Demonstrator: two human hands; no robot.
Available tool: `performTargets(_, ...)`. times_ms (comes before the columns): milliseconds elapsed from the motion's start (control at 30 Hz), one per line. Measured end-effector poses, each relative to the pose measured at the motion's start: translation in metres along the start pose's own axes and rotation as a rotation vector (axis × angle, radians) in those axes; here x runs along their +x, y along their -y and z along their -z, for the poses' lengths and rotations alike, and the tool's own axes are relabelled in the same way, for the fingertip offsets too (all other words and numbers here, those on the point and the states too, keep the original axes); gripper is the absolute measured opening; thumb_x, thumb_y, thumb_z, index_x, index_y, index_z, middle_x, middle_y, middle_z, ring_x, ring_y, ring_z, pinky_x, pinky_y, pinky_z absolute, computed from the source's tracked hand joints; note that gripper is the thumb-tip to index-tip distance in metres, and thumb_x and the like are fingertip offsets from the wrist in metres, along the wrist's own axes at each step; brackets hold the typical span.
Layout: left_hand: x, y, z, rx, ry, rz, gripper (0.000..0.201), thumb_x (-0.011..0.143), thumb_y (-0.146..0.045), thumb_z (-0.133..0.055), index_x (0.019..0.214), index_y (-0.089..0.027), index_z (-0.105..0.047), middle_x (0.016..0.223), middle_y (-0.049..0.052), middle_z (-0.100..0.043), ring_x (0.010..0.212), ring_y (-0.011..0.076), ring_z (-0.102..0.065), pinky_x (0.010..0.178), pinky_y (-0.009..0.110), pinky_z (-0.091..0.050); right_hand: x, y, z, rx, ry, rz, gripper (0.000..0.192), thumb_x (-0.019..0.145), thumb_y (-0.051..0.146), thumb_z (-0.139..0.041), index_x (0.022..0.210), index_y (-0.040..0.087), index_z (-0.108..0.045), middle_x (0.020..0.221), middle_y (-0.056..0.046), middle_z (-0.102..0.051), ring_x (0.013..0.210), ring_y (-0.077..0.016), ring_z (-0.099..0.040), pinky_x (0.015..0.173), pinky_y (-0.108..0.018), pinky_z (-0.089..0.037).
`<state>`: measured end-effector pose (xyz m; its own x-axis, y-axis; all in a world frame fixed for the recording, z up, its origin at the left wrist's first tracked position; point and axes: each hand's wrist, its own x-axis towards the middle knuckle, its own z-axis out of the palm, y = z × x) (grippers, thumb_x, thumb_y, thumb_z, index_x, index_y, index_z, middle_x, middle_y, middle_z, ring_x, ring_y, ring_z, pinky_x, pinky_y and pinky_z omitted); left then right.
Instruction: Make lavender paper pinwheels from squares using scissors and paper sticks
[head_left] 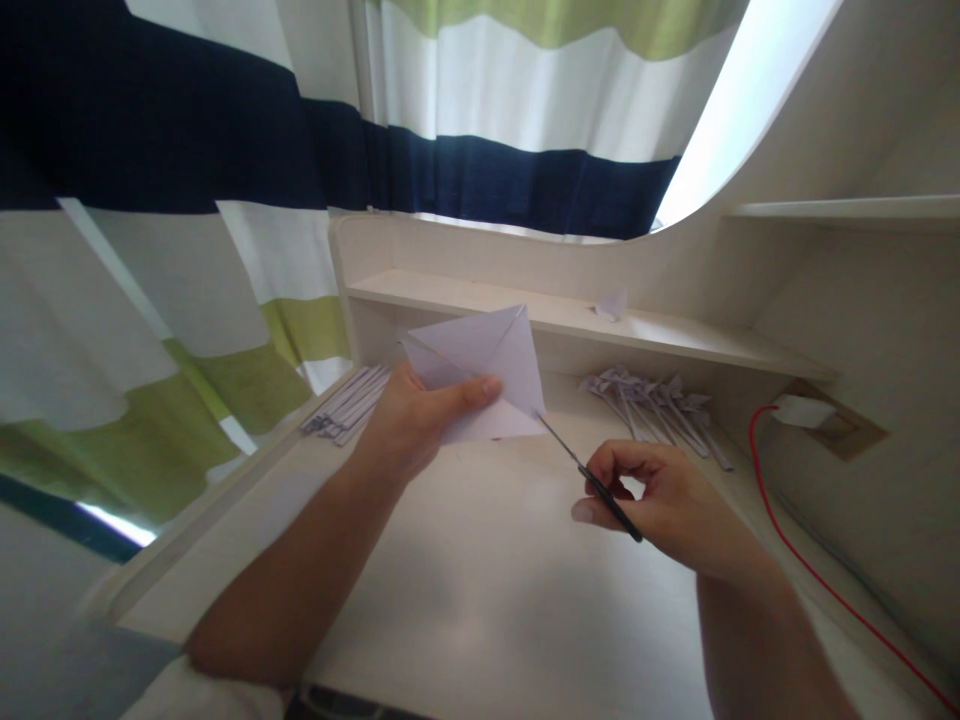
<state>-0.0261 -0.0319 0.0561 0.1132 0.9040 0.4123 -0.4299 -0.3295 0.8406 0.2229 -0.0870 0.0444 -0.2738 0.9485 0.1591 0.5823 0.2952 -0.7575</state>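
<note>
My left hand (424, 410) grips a square sheet of white paper (480, 350) by its lower left part, thumb on top. Slits or creases run from the paper's corners toward its middle. In my right hand (652, 490) is a pair of scissors (611, 500) with dark handles, my fingers closed around them. The blades reach the paper's lower right corner. Both hands are raised above the white desk (480, 580).
Rolled paper sticks (349, 405) lie at the desk's left. Several paper pinwheels on sticks (660, 405) lie at the back right. A small folded paper (611, 303) rests on the shelf (675, 335). A red cable (795, 555) runs from a white plug (804, 411) along the right wall.
</note>
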Motion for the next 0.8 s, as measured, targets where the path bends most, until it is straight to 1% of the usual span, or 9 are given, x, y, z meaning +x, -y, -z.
performTargets(100,0.0003,0.0001,0.0002,0.004,-0.006,-0.003,0.033,0.066,-0.024,-0.084,0.096,-0.014,-0.073,0.089,0.007,-0.076,0.074,0.0196,-0.071,0.065,0.027,-0.059,0.0003,-0.0005,-0.0004,0.018,0.012,-0.014,0.036,0.066,0.045,-0.085,0.065,0.018,-0.061,0.06,0.002,-0.055,0.058,-0.0119,-0.045,0.054,-0.027,-0.036)
performTargets(367,-0.0009,-0.0014,-0.003,0.022,-0.053,-0.017,0.03,0.066,-0.022,-0.084,0.094,-0.015,-0.074,0.088,0.006,-0.077,0.074,0.0208,-0.072,0.064,0.027,-0.059,0.0011,-0.0009,-0.0002,0.051,0.01,-0.021,0.034,0.065,0.043,-0.086,0.065,0.017,-0.062,0.06,0.002,-0.055,0.058,-0.0117,-0.045,0.054,-0.026,-0.036)
performTargets(600,-0.0015,0.0041,0.0019,0.037,-0.065,0.009,0.03,0.067,-0.025,-0.085,0.094,-0.016,-0.075,0.09,0.006,-0.077,0.078,0.0222,-0.073,0.067,0.029,-0.06,0.0002,-0.0011,-0.0003,0.094,0.032,-0.042,0.03,0.064,0.035,-0.087,0.066,0.018,-0.063,0.059,0.002,-0.056,0.057,-0.0112,-0.046,0.054,-0.026,-0.036)
performTargets(800,-0.0016,0.003,0.0019,0.021,-0.026,-0.021,0.031,0.069,-0.024,-0.084,0.097,-0.016,-0.074,0.096,0.007,-0.077,0.081,0.0218,-0.073,0.071,0.029,-0.06,0.0003,-0.0041,-0.0002,0.079,0.03,-0.035,0.03,0.064,0.035,-0.087,0.067,0.018,-0.063,0.061,0.002,-0.057,0.057,-0.0113,-0.047,0.054,-0.026,-0.036)
